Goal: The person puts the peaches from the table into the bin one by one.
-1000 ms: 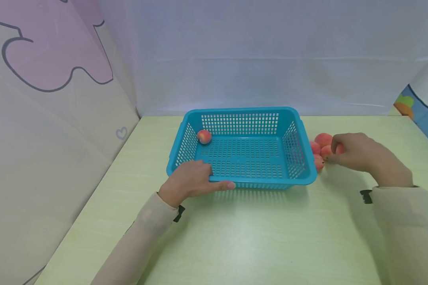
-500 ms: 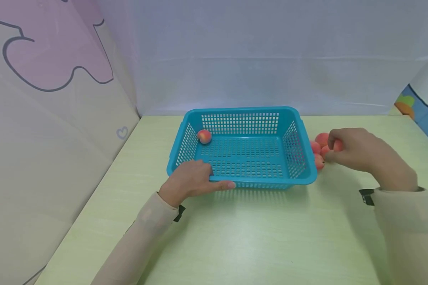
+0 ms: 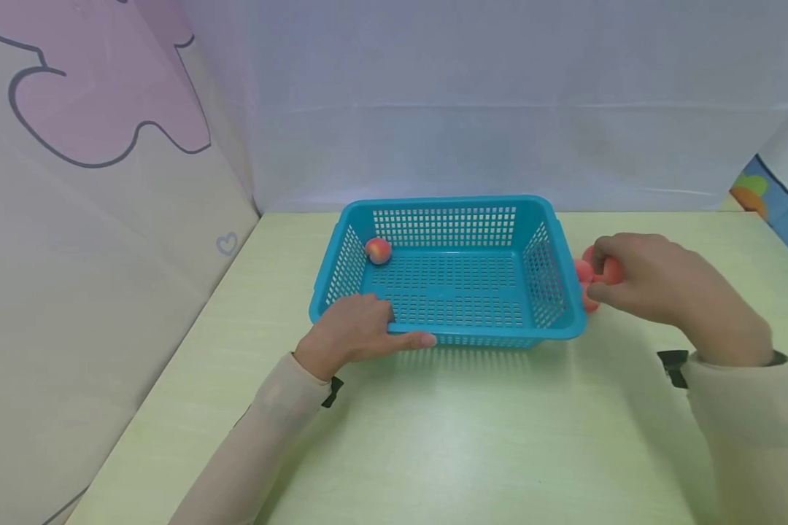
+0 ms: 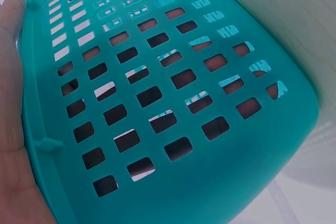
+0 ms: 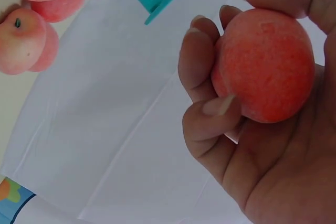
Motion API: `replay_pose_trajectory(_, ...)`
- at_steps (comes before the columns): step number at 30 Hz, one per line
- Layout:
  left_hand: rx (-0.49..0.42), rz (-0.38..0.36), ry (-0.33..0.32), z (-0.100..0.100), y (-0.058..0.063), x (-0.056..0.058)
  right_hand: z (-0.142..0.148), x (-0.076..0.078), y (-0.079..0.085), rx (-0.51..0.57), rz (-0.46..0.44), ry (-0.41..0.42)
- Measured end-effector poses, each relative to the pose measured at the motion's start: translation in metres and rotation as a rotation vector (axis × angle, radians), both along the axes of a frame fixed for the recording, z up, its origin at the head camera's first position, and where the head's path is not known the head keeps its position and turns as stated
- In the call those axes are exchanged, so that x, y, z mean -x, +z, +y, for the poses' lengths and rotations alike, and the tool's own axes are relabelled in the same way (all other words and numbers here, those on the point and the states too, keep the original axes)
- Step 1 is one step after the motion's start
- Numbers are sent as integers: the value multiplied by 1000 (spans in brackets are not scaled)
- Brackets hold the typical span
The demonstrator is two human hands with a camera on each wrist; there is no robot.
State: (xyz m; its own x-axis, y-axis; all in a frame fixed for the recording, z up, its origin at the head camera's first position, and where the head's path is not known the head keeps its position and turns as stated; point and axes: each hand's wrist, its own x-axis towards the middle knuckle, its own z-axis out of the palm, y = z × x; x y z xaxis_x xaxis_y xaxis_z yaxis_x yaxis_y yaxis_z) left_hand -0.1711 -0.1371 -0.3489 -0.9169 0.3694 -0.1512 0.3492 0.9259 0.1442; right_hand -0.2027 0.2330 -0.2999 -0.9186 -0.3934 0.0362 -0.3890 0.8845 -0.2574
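My left hand (image 3: 349,329) grips the front rim of a blue plastic basket (image 3: 460,332), its thumb lying along the outside. In the left wrist view, fingers show dimly through the holes of the basket wall (image 4: 210,156). One peach (image 3: 378,251) lies inside at the basket's left end. My right hand (image 3: 659,281) is beyond the basket's right side, above a small group of peaches (image 3: 582,270). It holds a reddish peach (image 5: 268,66) in its curled fingers, clearly seen in the right wrist view. That hand partly covers the group in the head view.
The basket stands on a pale green-yellow table (image 3: 446,430). White sheeting (image 3: 499,146) hangs along the back edge, and a printed sheet (image 3: 105,240) is on the left. Several peaches (image 5: 26,40) touch one another beside the basket.
My right hand has risen slightly and shifted a little left with the peach, over the group. The left hand and the basket stay where they were.
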Motion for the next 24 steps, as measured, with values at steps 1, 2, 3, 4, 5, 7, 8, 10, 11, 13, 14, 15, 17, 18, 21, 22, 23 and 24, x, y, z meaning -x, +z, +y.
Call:
replay_pose_trajectory(1, -3, -2, -1, 0, 0, 0, -1, -1, 1, -2, 3, 1)
replay_pose_trajectory(2, -3, -2, -3, 0, 0, 0, -2, -1, 1, -3, 5, 4)
replay_pose_trajectory(3, 2, 1, -3, 0, 1, 0, -3, -2, 2, -4, 7, 7)
replay_pose_trajectory(4, 5, 3, -2, 0, 1, -1, -5, -3, 3, -3, 9, 10)
replay_pose_trajectory(5, 5, 3, -3, 0, 1, -1, -6, -4, 4, -1, 14, 16)
replay_pose_trajectory(7, 6, 5, -7, 0, 1, -1, -9, -6, 5, -1, 18, 27)
replay_pose_trajectory(8, 11, 8, -7, 0, 1, -1, -10, -6, 6, -1, 17, 29)
replay_pose_trajectory(10, 13, 10, -9, 0, 1, -1, -12, -7, 6, -1, 15, 31)
replay_pose_trajectory(11, 14, 9, -9, 0, 1, -1, -13, -7, 6, -1, 16, 34)
replay_pose_trajectory(13, 16, 9, -7, 0, 1, 0, -14, -8, 6, -1, 17, 37)
replay_pose_trajectory(14, 21, 10, -5, 0, 1, 0, -15, -9, 5, -2, 17, 39)
replay_pose_trajectory(15, 22, 9, -4, 0, 1, -1, -16, -9, 5, -2, 19, 42)
replay_pose_trajectory(17, 23, 10, -3, 0, 0, -1, -18, -11, 5, -4, 25, 48)
replay_pose_trajectory(18, 25, 11, -3, 1, 0, -1, -19, -12, 5, -5, 28, 50)
replay_pose_trajectory(21, 22, 19, -8, 1, -1, 0, -22, -15, 7, -6, 45, 55)
replay_pose_trajectory(22, 17, 18, -10, 1, -1, 0, -23, -16, 7, -8, 56, 58)
replay_pose_trajectory(23, 16, 18, -11, 2, -1, 0, -24, -17, 8, -8, 68, 62)
replay_pose_trajectory(24, 16, 19, -11, 2, 0, 0, -25, -18, 9, -6, 81, 66)
